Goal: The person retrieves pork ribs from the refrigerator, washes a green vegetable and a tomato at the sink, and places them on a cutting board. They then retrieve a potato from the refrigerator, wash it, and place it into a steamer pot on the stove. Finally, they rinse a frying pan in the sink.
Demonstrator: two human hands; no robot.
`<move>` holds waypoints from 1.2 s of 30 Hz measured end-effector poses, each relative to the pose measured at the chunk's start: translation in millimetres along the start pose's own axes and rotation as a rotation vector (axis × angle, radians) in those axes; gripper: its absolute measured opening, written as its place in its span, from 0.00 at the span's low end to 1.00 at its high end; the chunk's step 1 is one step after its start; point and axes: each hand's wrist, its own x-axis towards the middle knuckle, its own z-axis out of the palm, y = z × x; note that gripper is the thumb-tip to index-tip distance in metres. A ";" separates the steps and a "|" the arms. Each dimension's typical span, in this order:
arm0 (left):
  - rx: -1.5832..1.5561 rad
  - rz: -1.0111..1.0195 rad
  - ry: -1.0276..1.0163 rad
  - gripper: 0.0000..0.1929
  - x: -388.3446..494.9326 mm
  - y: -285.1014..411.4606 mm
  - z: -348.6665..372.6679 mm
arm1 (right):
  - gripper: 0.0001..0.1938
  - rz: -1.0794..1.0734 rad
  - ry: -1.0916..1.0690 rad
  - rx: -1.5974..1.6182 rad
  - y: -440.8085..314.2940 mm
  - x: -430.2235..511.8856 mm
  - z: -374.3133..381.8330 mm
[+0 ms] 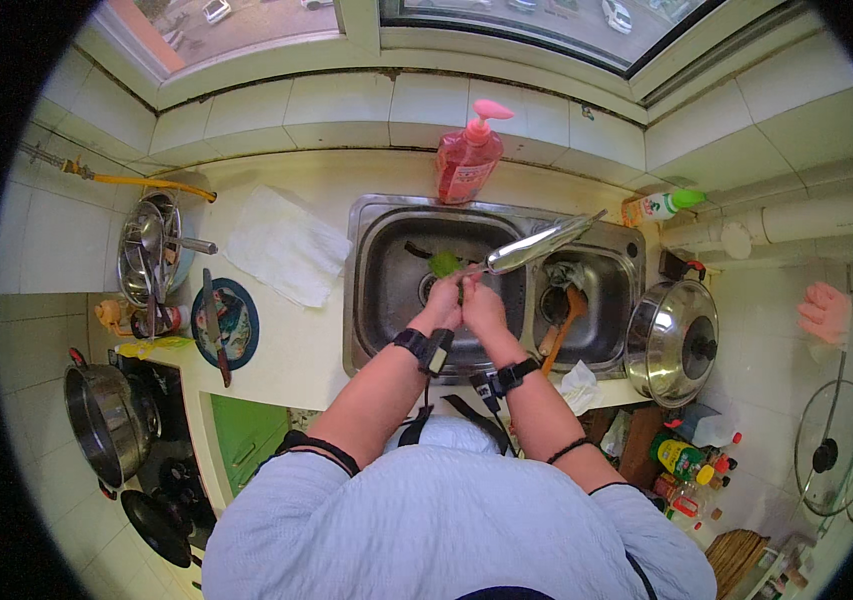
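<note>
Both my hands are close together over the larger basin of the steel double sink (pixel 353 300), below the tip of the chrome faucet (pixel 539 247). My left hand (pixel 443 304) and my right hand (pixel 483 306) meet around a green item (pixel 444 262), perhaps a vegetable or a scrubber. Its bright top shows past my left fingertips, and a dark green strip shows between the hands. My fingers hide the rest. A dark strip (pixel 417 249) lies on the basin floor. Wooden utensils (pixel 563 330) and a crumpled grey cloth or bag (pixel 566 274) lie in the smaller basin.
A pink pump bottle (pixel 467 169) stands behind the sink. A lidded steel pot (pixel 670 343) is to the right, near a green-capped bottle (pixel 659 207). On the left are a white cloth (pixel 287 244), a knife (pixel 215 322) across a plate (pixel 246 334), and a utensil rack (pixel 148 240).
</note>
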 end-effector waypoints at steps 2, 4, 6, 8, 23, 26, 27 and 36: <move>0.041 0.037 0.037 0.09 -1.9 -2.7 -1.2 | 0.24 0.008 0.041 -0.003 1.3 3.3 -4.8; 0.149 0.048 0.046 0.14 -1.2 2.3 -6.2 | 0.24 -0.076 -0.034 0.052 0.2 0.5 -2.8; 0.164 -0.045 0.129 0.20 1.4 16.0 -16.5 | 0.23 -0.156 -0.070 0.141 -2.8 -12.5 5.6; 0.094 -0.123 0.229 0.30 4.8 20.0 -22.1 | 0.23 -0.206 -0.034 0.068 -9.9 -18.4 9.1; -0.134 -0.173 0.167 0.18 27.1 21.5 -41.8 | 0.21 -0.143 0.087 -0.176 -36.5 -58.8 -26.3; -0.157 -0.252 0.241 0.25 23.6 16.7 -36.4 | 0.20 -0.140 0.084 -0.180 -36.8 -71.8 -30.5; -0.147 -0.208 0.245 0.27 18.4 16.3 -32.3 | 0.19 -0.146 0.090 -0.171 -37.6 -72.5 -29.7; 0.351 -0.311 0.108 0.15 0.2 33.7 -12.9 | 0.08 -0.349 0.204 -0.480 -40.6 -42.9 -13.8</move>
